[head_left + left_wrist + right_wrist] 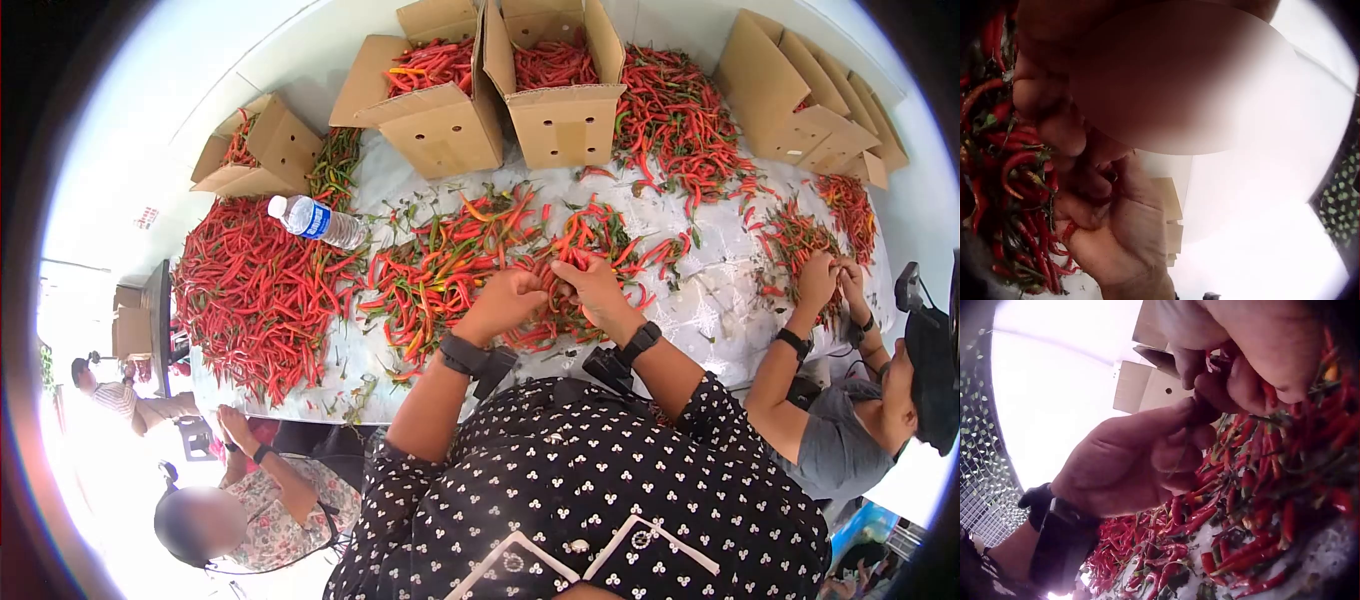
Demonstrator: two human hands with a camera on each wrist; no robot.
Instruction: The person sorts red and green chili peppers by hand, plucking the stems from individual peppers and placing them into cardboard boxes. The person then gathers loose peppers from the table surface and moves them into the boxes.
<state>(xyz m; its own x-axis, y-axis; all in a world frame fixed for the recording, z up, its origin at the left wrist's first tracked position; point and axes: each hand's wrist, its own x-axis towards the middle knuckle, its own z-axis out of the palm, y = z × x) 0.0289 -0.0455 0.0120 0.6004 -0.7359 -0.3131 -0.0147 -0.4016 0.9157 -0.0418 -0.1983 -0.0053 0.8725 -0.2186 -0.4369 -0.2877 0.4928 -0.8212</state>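
Both hands meet at chest height over a heap of red and green chili peppers (440,290) on the sheet-covered table. My right hand (597,295) curls round red chili peppers (1269,394); their bodies show between its fingers in the right wrist view. Thumb and fingertips of my left hand (508,303) come together right at the right hand's fingertips. From the left fingers hangs a thin green chili stem (1182,454), seen in the right wrist view. In the left wrist view, the right hand (1125,231) appears below, and the pinch point is hidden behind fingers.
A large red chili pile (260,300) lies left, beside a water bottle (318,222). Cardboard boxes (440,135) of chilies line the back. Loose stems litter the white sheet (700,290). One person (840,420) works at the right, another (270,500) sits at the left.
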